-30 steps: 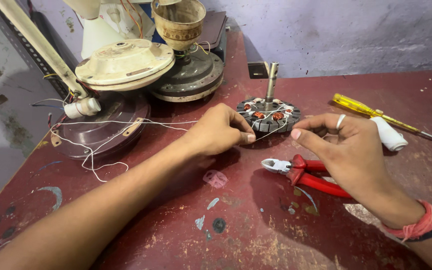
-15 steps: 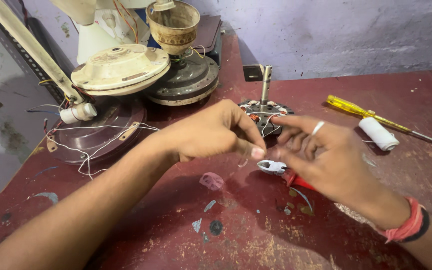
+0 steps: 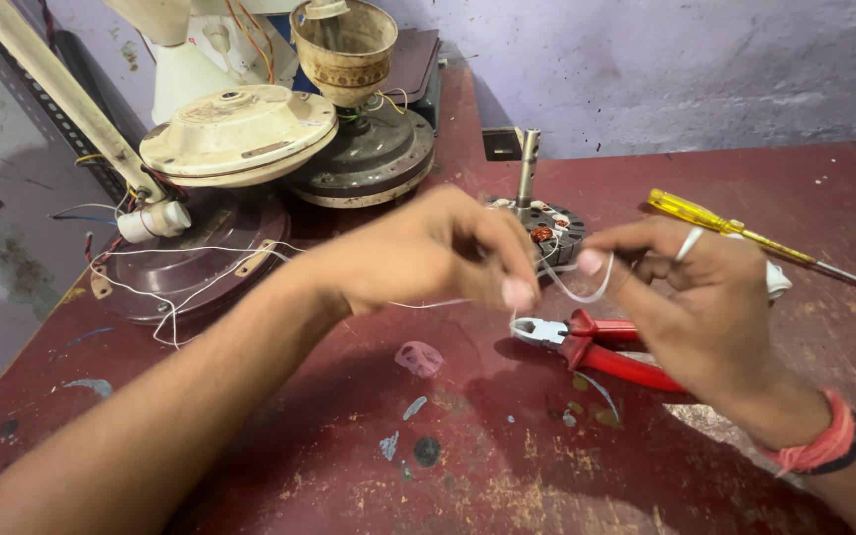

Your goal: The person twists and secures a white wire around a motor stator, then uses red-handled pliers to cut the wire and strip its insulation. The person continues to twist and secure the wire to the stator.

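My left hand [image 3: 438, 258] and my right hand [image 3: 691, 297] are raised over the dark red table [image 3: 468, 456], each pinching an end of a thin white wire [image 3: 572, 289] that loops between my fingertips. Behind my hands stands a small motor stator [image 3: 552, 226] with copper windings and an upright metal shaft. Red-handled pliers [image 3: 596, 347] lie on the table just below my right hand. The wire trails left under my left hand toward the fan parts.
A yellow-handled screwdriver [image 3: 735, 230] lies at the right rear. Ceiling fan housings [image 3: 240, 134], a dark round cover [image 3: 200, 267] with loose white wires and a cream cup-shaped part [image 3: 344, 45] crowd the back left. A grey wall [image 3: 695, 69] stands behind.
Both hands have lifted off the stator and come toward me, drawing the white wire out between them. The view has tilted slightly.
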Action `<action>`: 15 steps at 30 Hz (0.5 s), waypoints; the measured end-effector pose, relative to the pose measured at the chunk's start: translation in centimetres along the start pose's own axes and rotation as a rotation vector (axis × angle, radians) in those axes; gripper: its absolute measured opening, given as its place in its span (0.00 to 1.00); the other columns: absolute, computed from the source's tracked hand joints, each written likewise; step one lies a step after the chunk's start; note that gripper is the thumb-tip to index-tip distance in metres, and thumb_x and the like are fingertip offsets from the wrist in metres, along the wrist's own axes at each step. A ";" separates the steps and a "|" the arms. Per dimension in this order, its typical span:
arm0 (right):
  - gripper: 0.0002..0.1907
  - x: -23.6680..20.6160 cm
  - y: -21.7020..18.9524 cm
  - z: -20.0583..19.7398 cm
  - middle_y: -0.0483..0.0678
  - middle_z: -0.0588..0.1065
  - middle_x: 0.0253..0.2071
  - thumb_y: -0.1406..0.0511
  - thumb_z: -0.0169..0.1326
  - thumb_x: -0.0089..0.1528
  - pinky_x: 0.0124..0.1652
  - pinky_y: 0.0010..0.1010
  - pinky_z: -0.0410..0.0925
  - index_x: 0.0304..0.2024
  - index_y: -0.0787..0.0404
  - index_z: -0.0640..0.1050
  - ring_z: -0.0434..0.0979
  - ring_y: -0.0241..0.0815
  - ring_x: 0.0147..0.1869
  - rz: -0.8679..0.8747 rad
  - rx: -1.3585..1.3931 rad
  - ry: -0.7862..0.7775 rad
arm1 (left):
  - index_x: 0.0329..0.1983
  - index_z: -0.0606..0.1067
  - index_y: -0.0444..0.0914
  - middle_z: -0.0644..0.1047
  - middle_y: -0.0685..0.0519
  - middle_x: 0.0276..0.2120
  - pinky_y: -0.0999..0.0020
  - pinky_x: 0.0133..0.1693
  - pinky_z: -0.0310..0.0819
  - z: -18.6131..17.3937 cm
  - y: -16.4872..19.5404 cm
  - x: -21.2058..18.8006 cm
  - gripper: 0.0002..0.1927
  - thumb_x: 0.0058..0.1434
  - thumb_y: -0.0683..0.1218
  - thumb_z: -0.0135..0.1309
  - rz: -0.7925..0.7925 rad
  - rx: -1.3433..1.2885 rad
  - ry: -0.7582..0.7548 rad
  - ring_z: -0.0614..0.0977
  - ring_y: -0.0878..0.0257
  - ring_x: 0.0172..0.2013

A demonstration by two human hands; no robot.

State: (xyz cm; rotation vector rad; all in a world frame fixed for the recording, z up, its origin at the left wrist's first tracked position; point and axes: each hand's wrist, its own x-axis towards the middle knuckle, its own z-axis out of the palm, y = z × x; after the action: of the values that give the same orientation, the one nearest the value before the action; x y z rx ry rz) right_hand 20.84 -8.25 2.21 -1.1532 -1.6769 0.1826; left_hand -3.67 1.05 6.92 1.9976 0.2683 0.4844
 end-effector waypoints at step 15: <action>0.11 0.5 2.8 -0.2 0.54 0.80 0.36 0.68 0.46 0.69 0.32 0.30 0.67 0.35 0.67 0.76 0.74 0.39 0.35 0.436 0.751 0.027 | 0.32 0.83 0.37 0.80 0.56 0.23 0.70 0.32 0.64 -5.8 -0.4 -0.6 0.05 0.53 0.42 0.66 -0.535 0.072 0.483 0.72 0.68 0.26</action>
State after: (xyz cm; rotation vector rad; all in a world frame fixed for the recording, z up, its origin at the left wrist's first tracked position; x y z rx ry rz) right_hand 22.67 -6.44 0.91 -0.9017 -1.1365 0.9749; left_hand -6.76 5.59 8.78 1.7539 1.0972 0.6042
